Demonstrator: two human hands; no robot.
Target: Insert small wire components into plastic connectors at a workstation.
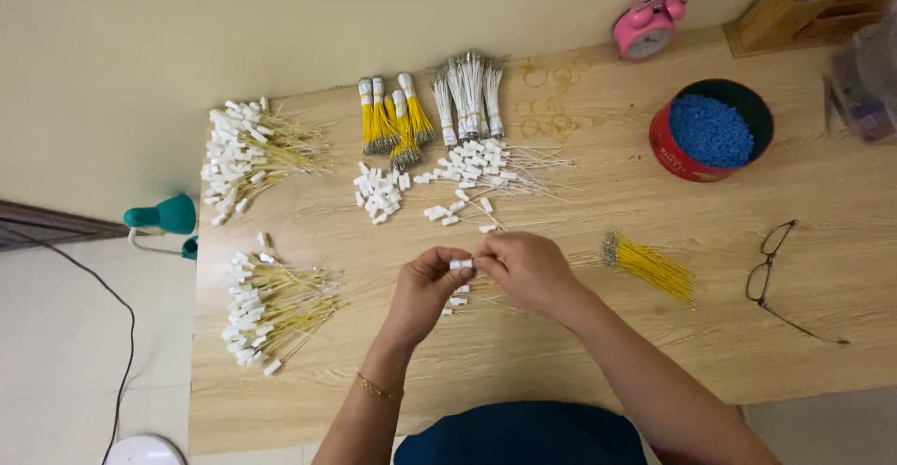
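My left hand [425, 292] and my right hand [525, 269] meet over the middle of the wooden table [523, 362]. Together they pinch a small white connector [460, 264] between their fingertips. A few loose white connectors [456, 302] lie just under my hands. A loose bunch of yellow wires [654, 267] lies to the right of my right hand. Two heaps of yellow wires fitted with white connectors sit at the left, one near [271, 308] and one far [248, 157].
Bound bundles of yellow wires [392, 119] and white wires [469, 99] lie at the back, with loose white connectors [381, 192] in front. A red tin of blue beads [710, 130], glasses [771, 264], a pink alarm clock [645, 28] and a teal lamp [166, 217] surround the work area.
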